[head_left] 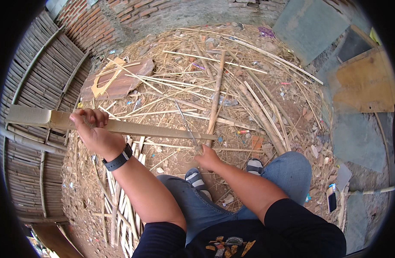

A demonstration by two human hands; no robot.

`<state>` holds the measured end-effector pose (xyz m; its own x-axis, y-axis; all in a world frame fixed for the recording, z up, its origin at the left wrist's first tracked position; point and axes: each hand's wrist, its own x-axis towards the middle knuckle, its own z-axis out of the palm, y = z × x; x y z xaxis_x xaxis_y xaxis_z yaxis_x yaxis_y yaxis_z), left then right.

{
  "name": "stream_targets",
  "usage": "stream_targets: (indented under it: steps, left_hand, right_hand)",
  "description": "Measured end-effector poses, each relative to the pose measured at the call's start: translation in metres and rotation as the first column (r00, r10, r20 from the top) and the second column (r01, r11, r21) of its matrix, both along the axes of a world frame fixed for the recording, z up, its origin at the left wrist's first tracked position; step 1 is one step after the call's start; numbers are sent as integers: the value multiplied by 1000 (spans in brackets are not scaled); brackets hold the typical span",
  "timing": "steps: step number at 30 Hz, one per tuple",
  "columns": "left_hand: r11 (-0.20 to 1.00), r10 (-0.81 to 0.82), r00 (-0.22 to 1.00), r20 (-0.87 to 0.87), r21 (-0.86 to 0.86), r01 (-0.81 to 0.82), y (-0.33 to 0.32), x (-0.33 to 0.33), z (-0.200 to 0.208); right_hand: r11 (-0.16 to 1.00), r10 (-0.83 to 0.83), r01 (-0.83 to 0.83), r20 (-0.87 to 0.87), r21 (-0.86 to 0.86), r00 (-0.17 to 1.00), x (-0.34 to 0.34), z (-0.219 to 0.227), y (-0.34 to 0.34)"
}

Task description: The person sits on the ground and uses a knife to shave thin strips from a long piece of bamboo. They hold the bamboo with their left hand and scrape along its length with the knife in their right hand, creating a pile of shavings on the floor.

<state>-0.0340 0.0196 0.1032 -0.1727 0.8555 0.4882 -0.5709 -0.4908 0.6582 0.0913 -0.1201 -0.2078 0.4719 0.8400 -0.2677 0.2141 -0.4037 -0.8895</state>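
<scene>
My left hand [94,131] is raised at the left, its fingers wrapped round a long, wide bamboo strip [152,129]. The strip reaches from the bamboo wall side to a point above a round bamboo pole [217,92] on the ground. In front of my knees, my right hand [209,158] is closed on the handle of a long knife [188,124]. Its thin blade points away from me and to the left, crossing the strip near the strip's right end. Whether blade and strip touch I cannot tell. Most of the handle is hidden in my fist.
Thin split bamboo sticks [124,210] lie heaped at my left, with more scattered ahead over straw and rubble. A bamboo wall [38,86] stands left, a brick wall [137,13] at the back. Grey sheets [309,28] and a brown board [363,81] line the right, near a phone [332,201].
</scene>
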Motion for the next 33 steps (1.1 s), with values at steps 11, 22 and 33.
stream_targets:
  steps: [11, 22, 33]
  left_hand:
    - [1000, -4, 1000, -6, 24, 4, -2, 3, 1]
    - [1000, -1, 1000, -3, 9, 1, 3, -4, -2]
    - [1000, -13, 1000, -12, 22, 13, 1, -2, -1]
  right_hand:
    - [999, 31, -32, -25, -18, 999, 2, 7, -3]
    - [996, 72, -76, -98, -40, 993, 6, 6, -2]
    - [998, 1, -2, -2, -68, 1000, 6, -17, -4]
